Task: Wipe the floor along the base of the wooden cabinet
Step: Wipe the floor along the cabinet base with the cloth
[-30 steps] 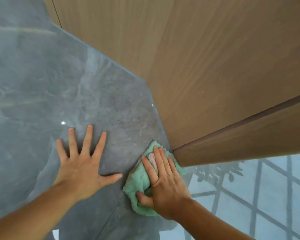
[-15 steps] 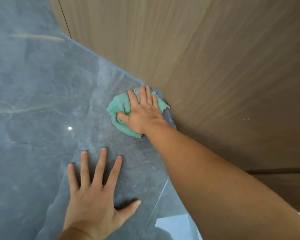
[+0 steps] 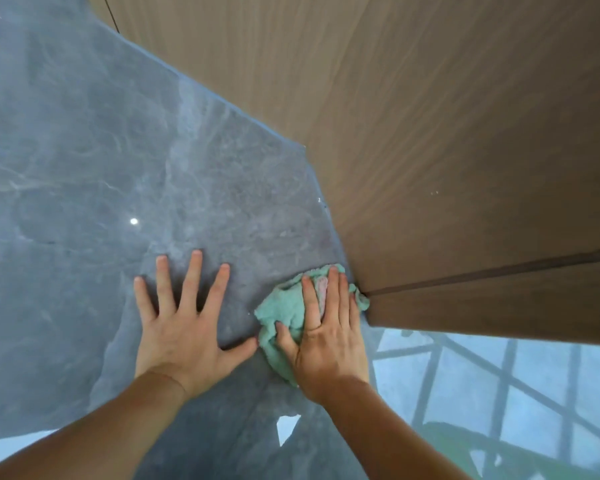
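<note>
A crumpled green cloth [image 3: 280, 315] lies on the glossy grey stone floor [image 3: 84, 150], right at the foot of the wooden cabinet [image 3: 430, 116] near its corner. My right hand [image 3: 326, 337] presses flat on the cloth, fingers pointing at the cabinet base and thumb hooked over the cloth's near edge. My left hand [image 3: 184, 327] rests flat on the bare floor to the left of the cloth, fingers spread, holding nothing. Part of the cloth is hidden under my right hand.
The cabinet base runs diagonally from the upper left to the corner at the cloth. A dark seam [image 3: 499, 268] splits the cabinet's panels on the right. The floor at the lower right mirrors a window grid [image 3: 499, 393].
My right hand has pulled the cloth back along the cabinet base from the far reach to the corner near me. My left hand stays planted on the floor.
</note>
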Demonstrator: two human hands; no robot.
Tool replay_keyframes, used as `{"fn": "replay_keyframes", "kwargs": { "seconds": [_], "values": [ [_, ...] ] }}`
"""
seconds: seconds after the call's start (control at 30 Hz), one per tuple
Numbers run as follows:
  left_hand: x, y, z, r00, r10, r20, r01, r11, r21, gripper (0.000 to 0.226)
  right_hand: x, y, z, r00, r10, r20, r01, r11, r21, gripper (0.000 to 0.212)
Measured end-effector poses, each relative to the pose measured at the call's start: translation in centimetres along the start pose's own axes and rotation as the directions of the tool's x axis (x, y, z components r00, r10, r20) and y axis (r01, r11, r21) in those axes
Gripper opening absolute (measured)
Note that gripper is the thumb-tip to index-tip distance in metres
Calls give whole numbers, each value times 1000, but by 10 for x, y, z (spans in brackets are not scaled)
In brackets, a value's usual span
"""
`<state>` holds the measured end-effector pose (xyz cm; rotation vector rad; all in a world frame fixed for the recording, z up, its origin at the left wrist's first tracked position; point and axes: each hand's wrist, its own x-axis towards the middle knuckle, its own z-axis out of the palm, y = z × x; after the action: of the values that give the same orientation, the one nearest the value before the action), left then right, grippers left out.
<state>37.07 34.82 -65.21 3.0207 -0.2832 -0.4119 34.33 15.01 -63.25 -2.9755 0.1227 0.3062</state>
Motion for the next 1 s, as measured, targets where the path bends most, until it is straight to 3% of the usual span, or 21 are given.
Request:
{"fn": "replay_keyframes", "kwargs": {
  "seconds": [0.2,0.4,0.67,0.8,1.0],
  "values": [
    [0,0,2,1000,0,1,0,1000,19,116,24,-3,5,999,-19,-40,18,1000,-23,80],
    [0,-1,5,1000,15,-5,-15,1000,17,115,80,-32,10,985,127,-121,-127,992,11,78],
    [1,3,6,998,26,-64,-29,999,-32,119,212,-53,-17,972,-233,-20,233,972,-29,73],
    [2,2,9,993,26,-115,-31,999,-38,119,236,-52,-17,963,-269,-33,268,963,-26,67],
    [1,2,9,997,13,-73,-9,999,51,114,231,-49,-17,970,-236,-58,236,972,-1,66]
  ]
}}
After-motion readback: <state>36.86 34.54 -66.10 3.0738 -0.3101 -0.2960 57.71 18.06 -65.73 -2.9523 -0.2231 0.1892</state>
